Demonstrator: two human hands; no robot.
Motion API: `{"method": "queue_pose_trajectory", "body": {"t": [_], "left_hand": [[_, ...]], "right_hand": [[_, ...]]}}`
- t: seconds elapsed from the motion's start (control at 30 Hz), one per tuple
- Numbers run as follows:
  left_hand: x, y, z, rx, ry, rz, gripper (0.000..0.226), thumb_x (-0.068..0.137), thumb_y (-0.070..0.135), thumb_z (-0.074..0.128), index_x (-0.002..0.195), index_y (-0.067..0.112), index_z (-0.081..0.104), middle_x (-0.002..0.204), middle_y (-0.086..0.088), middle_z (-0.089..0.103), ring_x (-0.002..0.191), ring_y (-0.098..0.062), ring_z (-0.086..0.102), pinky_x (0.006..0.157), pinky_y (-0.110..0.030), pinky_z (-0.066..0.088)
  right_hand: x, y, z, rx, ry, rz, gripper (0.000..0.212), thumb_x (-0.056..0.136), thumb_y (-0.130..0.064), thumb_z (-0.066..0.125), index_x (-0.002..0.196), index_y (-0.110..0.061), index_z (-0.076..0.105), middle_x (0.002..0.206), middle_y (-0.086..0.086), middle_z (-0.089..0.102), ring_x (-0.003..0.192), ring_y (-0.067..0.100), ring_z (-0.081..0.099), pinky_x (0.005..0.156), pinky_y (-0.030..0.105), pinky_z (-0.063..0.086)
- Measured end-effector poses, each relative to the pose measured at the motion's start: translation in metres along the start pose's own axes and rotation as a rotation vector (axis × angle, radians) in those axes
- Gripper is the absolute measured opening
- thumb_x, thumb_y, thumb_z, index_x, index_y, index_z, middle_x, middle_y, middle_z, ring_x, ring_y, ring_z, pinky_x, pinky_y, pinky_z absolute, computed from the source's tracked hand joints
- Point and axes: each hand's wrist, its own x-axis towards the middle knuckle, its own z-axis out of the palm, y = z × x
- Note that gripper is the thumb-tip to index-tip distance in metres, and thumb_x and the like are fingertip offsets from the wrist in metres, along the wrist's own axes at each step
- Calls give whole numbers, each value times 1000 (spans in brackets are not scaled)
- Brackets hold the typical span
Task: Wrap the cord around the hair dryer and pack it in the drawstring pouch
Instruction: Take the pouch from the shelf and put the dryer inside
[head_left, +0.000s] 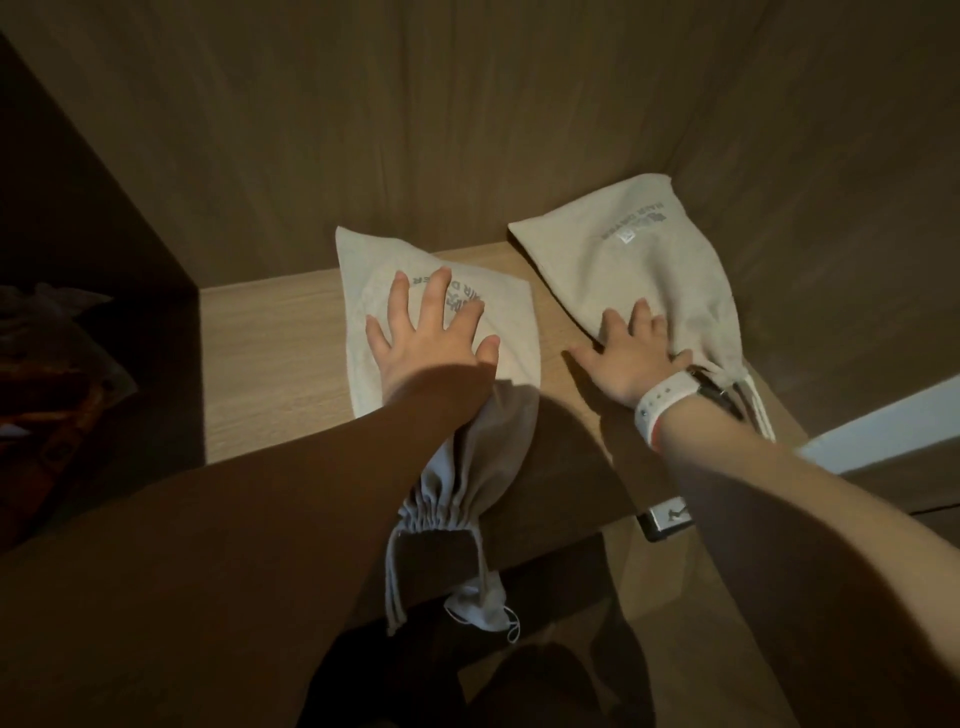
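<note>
Person is reaching into a wooden cupboard, both arms out over the shelf. Two beige drawstring pouches are lying on it. The left pouch is sitting mid-frame, and its gathered neck is hanging over the shelf's front edge at lower centre. The right pouch is lying to the upper right, against the back wall.

The left hand is pressing flat on the left pouch with fingers spread wide, gripping nothing. The right hand, with a white watch on the wrist, is resting flat on the near end of the right pouch. Its fingers are straight, and its thumb is lying out on the bare wood.

The hair dryer and cord are not showing anywhere. If they are here, they are sitting inside a pouch. Both necks are looking cinched shut, and the right pouch's drawstrings are trailing toward the right edge of the frame. The left pouch is looking full under the palm.

Judging progress, wrapping and packing are looking done and the closing too. What seems left is only patting or settling the pouches in place. Which pouch is holding the dryer, I cannot tell.
</note>
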Motion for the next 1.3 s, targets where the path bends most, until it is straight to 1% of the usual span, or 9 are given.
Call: {"method": "queue_pose_trajectory", "body": {"t": [0.13,0.23,0.33,0.43,0.57,0.7,0.87,1.0,1.3], "left_hand": [[-5,-8,-12,-136,79,17,42,96,37,38,138,35,38,158,3,12,144,-24,0,114,-48,7],[-13,-18,-23,-200,239,-145,45,95,39,42,138,30,39,155,-1,19,141,-26,16,111,-45,16],[-19,-35,-22,-542,50,-394,60,91,48,47,144,30,25,154,-8,22,136,-32,29,110,-44,26],[-27,-41,-15,-934,-82,-424,71,90,42,55,148,28,17,148,-8,36,131,-29,39,110,-43,32],[-31,-35,-15,-1118,-95,-434,66,93,29,54,149,27,18,150,-7,35,134,-29,37,111,-45,32],[-26,-25,-12,-1245,-126,-453,57,96,27,49,147,29,24,150,-4,34,131,-23,40,106,-37,37],[-13,8,2,-1259,-281,-420,56,99,29,44,149,31,19,149,-4,35,128,-25,44,99,-33,41],[4,26,17,-1181,-315,-365,63,97,32,46,150,31,13,154,-1,27,135,-24,37,111,-40,32],[41,37,32,-988,-318,-330,66,94,33,40,147,44,3,153,-7,28,128,-33,43,106,-44,38]], "right_hand": [[-37,-27,18,544,177,-42,53,95,-40,41,142,-18,32,149,10,32,135,29,32,110,45,27],[-61,-45,29,999,-68,86,54,91,-46,47,137,-19,36,130,7,50,113,27,50,100,45,40],[-80,-57,31,1205,-303,186,59,85,-43,59,136,-27,33,109,-2,52,93,18,52,76,41,50],[-89,-66,37,1247,-370,200,67,79,-25,70,134,-26,32,116,2,53,92,20,55,67,36,49],[-86,-67,35,1269,-214,184,54,79,-4,69,127,-12,45,117,6,60,104,24,59,93,42,48],[-73,-48,29,1227,-69,219,43,82,0,63,123,-9,52,119,13,61,107,29,58,96,43,47],[-58,-19,25,1238,105,143,51,87,1,54,136,-10,44,127,5,53,115,17,49,95,27,38],[-35,-4,32,1320,18,139,63,90,-5,50,146,-20,27,147,5,37,133,23,38,110,40,32],[18,3,33,1012,-21,115,69,89,-26,52,148,-34,17,152,5,27,140,28,22,115,43,21]]}}
